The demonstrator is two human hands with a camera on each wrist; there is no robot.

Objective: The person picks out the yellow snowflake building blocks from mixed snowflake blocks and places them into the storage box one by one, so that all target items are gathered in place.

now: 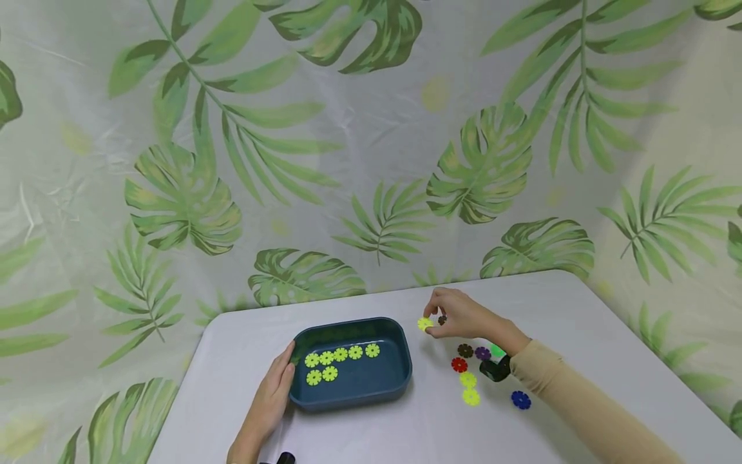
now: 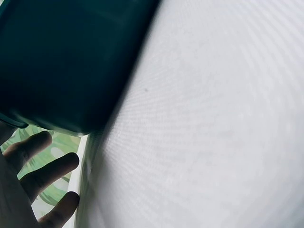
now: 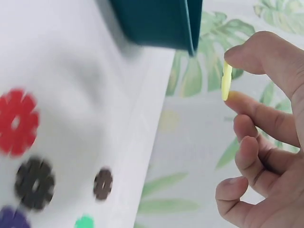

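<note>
My right hand (image 1: 459,314) pinches a yellow notched plastic disc (image 1: 425,323) between thumb and index finger, above the table to the right of a dark teal tray (image 1: 350,401). Edge-on, that yellow disc (image 3: 226,80) also shows in the right wrist view, the other fingers loosely curled below it. My left hand (image 1: 272,392) rests against the tray's left side; in the left wrist view its fingers (image 2: 50,175) are spread and fairly straight beside the tray wall (image 2: 66,71). Inside the tray, several yellow discs (image 1: 341,354) lie flat in two rows, the back row longer.
Right of the tray lie a red disc (image 1: 459,365), brown discs (image 1: 466,350), a purple disc (image 1: 483,353), a green disc (image 1: 497,350), two yellow discs (image 1: 471,396) and a blue disc (image 1: 521,400). A leaf-patterned curtain (image 1: 382,161) hangs behind the white table (image 1: 440,432).
</note>
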